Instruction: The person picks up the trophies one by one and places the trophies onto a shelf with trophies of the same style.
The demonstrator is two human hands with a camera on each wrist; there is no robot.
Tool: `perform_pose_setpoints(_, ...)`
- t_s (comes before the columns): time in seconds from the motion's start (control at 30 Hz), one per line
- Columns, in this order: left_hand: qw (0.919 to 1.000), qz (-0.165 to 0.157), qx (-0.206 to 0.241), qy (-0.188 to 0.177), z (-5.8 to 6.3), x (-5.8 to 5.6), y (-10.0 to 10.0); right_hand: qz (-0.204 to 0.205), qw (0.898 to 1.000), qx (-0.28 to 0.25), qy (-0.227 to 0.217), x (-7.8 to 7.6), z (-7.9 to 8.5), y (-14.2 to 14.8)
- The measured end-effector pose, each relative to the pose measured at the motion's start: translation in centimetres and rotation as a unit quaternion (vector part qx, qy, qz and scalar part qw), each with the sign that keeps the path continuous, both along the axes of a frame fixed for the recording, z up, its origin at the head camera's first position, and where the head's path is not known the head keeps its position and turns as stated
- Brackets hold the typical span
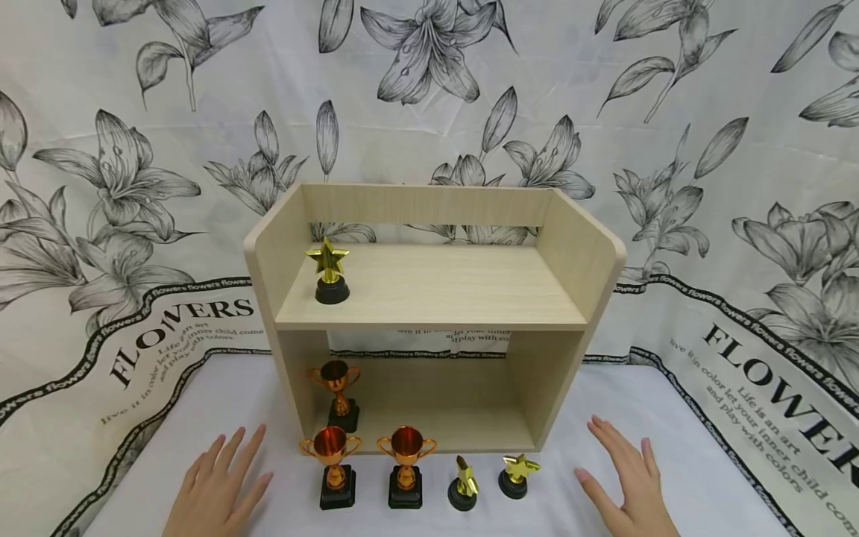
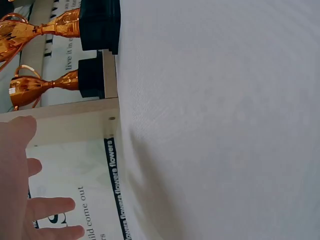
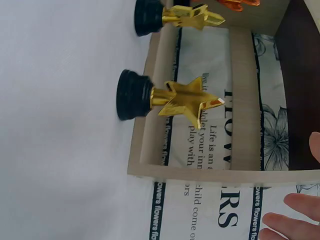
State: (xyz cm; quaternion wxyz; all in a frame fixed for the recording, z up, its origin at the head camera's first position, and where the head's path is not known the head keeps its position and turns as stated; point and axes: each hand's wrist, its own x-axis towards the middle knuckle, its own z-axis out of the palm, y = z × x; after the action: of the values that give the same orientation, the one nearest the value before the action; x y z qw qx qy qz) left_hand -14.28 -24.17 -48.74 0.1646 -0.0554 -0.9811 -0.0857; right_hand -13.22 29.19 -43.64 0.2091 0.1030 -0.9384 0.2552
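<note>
My left hand (image 1: 216, 488), fingers spread, is left of the shelf's front corner and holds nothing. Nearest to it stands a bronze cup trophy (image 1: 333, 455) on a black base, with a second cup trophy (image 1: 406, 455) to its right. Two gold star trophies, one turned edge-on (image 1: 464, 481) and one facing forward (image 1: 517, 473), continue the row in front of the shelf. My right hand (image 1: 627, 481) is right of that row, fingers extended and nothing held. In the right wrist view its fingers (image 3: 290, 225) show at the lower right, apart from the star trophy (image 3: 187, 102).
A two-tier wooden shelf (image 1: 429, 326) stands behind the row. On its upper board, at the left, is a gold star trophy (image 1: 329, 268); a bronze cup trophy (image 1: 341, 395) stands at the lower left. A flower-print cloth (image 1: 429, 142) hangs behind, above the white tabletop (image 1: 604, 403).
</note>
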Motion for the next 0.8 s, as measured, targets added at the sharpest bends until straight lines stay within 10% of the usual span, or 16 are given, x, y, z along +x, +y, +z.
perform_pose_setpoints(0.4,0.9889,-0.039,0.092,0.110,-0.7,-1.0,0.6,-0.031,0.976,-0.175,-0.128,0.9,1.9,-1.7)
perform_pose_setpoints(0.8,0.9750,0.002,0.218,-0.041,-0.7,-1.4,2.0,-0.017,0.943,-0.280,-0.177,1.0,2.0,-3.1)
